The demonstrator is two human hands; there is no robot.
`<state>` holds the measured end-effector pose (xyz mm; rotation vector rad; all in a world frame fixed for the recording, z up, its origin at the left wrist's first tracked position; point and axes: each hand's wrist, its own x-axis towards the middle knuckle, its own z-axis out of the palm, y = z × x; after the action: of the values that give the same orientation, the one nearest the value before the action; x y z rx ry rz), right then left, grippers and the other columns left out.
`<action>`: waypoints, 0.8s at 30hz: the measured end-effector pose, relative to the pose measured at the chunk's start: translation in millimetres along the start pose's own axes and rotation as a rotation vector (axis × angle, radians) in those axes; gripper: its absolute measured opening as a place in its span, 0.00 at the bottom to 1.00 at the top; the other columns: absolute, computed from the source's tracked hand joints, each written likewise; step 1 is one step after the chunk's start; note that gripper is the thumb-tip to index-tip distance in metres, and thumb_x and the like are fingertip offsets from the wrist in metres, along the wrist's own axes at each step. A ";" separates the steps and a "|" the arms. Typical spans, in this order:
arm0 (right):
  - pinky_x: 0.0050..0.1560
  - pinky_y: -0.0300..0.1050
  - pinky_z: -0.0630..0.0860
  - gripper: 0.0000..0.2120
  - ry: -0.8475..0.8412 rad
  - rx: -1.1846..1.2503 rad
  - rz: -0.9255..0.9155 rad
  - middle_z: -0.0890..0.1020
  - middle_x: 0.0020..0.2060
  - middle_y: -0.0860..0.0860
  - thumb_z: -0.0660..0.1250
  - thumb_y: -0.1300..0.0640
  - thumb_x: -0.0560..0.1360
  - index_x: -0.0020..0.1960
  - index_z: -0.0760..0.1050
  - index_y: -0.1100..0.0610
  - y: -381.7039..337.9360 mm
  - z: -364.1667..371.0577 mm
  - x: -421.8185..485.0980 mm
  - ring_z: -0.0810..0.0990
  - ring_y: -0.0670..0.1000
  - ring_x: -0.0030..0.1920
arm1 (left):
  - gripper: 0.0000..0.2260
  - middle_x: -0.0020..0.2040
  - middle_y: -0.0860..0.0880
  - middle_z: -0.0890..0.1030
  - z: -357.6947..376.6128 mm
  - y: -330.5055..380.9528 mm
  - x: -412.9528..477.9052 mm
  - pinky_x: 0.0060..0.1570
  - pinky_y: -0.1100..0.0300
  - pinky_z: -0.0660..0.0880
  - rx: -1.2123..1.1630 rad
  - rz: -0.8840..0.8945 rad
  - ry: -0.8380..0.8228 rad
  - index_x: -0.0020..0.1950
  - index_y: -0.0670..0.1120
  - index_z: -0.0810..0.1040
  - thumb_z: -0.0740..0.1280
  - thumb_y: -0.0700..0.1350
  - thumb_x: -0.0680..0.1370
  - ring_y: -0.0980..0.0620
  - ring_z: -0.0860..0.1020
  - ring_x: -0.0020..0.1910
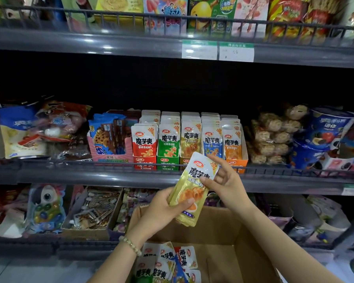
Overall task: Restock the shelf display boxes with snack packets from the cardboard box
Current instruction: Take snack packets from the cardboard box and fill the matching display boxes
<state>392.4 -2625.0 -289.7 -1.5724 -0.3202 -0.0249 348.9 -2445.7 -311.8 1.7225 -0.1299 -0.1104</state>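
A stack of yellow snack packets (pixel 194 184) is held above the open cardboard box (pixel 223 227), just below the middle shelf rail. My left hand (pixel 164 209) grips the stack's lower half from the left. My right hand (pixel 223 180) pinches the top packet's upper right edge. On the middle shelf stand the display boxes (pixel 189 161) in a row: red, green, yellow, blue and orange, each filled with upright packets. More packets (pixel 166 262) of mixed colours lie in the bottom of the cardboard box.
A black wire rail (pixel 90 165) runs along the middle shelf front. Cookie boxes (pixel 110 139) stand left of the display boxes, round snacks (pixel 272 135) and blue cups (pixel 325 135) to the right. The lower shelf holds a brown box of small packets (pixel 92 209).
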 end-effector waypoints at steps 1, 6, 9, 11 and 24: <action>0.47 0.48 0.82 0.26 0.001 -0.010 0.007 0.84 0.51 0.52 0.71 0.67 0.71 0.63 0.70 0.48 -1.1 0.0 3.7 0.83 0.52 0.52 | 0.09 0.44 0.55 0.85 -1.7 -0.7 2.6 0.40 0.68 0.76 0.014 0.027 0.002 0.52 0.49 0.79 0.71 0.46 0.73 0.57 0.83 0.45; 0.48 0.50 0.82 0.26 -0.105 0.026 0.114 0.84 0.51 0.57 0.69 0.63 0.74 0.68 0.66 0.47 -8.5 -2.8 24.9 0.84 0.55 0.50 | 0.15 0.50 0.55 0.84 -8.1 4.6 16.3 0.47 0.64 0.77 0.051 0.140 -0.042 0.58 0.52 0.75 0.68 0.51 0.72 0.58 0.82 0.49; 0.48 0.47 0.81 0.25 -0.144 0.100 0.187 0.84 0.50 0.57 0.68 0.63 0.74 0.67 0.67 0.46 -9.3 -5.5 38.5 0.84 0.55 0.50 | 0.15 0.52 0.56 0.82 -12.5 9.8 25.9 0.47 0.65 0.77 0.059 0.160 -0.061 0.59 0.55 0.72 0.66 0.52 0.73 0.60 0.81 0.50; 0.47 0.46 0.81 0.26 -0.163 0.128 0.206 0.84 0.49 0.59 0.68 0.65 0.74 0.68 0.67 0.47 -8.5 -8.5 48.3 0.84 0.55 0.50 | 0.15 0.53 0.56 0.82 -13.5 10.9 33.2 0.47 0.63 0.78 0.061 0.157 -0.078 0.59 0.57 0.72 0.66 0.53 0.73 0.60 0.81 0.50; 0.38 0.38 0.80 0.26 0.237 0.046 -0.220 0.82 0.43 0.51 0.67 0.71 0.73 0.67 0.66 0.56 -48.4 -37.2 150.7 0.83 0.43 0.41 | 0.23 0.67 0.56 0.69 -44.2 22.4 111.6 0.63 0.62 0.69 0.912 0.335 0.124 0.70 0.54 0.66 0.63 0.56 0.77 0.58 0.70 0.64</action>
<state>533.2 -2633.7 -208.8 -1.4654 -0.3026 -0.3696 465.2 -2422.7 -282.8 2.5748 -0.4213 0.3581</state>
